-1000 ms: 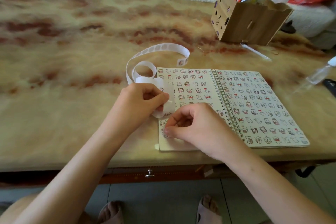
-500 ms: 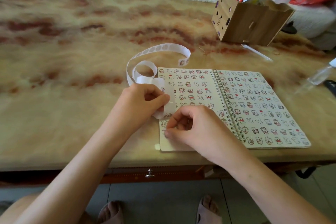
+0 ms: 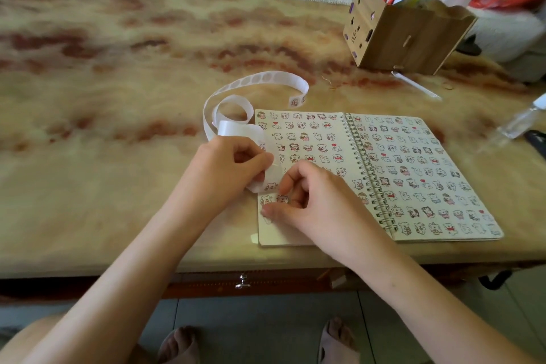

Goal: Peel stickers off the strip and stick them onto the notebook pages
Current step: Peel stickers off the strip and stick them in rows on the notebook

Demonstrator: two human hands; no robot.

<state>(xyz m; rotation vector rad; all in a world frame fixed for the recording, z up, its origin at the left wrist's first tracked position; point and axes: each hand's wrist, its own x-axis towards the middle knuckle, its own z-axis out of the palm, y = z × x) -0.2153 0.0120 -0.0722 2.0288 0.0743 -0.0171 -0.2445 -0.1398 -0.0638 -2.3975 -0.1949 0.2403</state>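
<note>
An open spiral notebook lies on the table, both pages covered in rows of small cartoon stickers. A white sticker strip curls in loops just left of the notebook's top corner. My left hand grips the strip's near end over the left page's edge. My right hand rests on the lower left page with fingers curled, its thumb pressing near the page's left edge beside freshly placed stickers. Whether a sticker sits under the thumb is hidden.
A wooden pen holder with pens stands at the back right. A white pen lies in front of it. A clear small bottle and a dark object sit at the right edge. The table's front edge runs below my wrists.
Hardly anything has moved; my right thumb stays pressed at the lower left page and my left hand keeps its grip on the strip.
</note>
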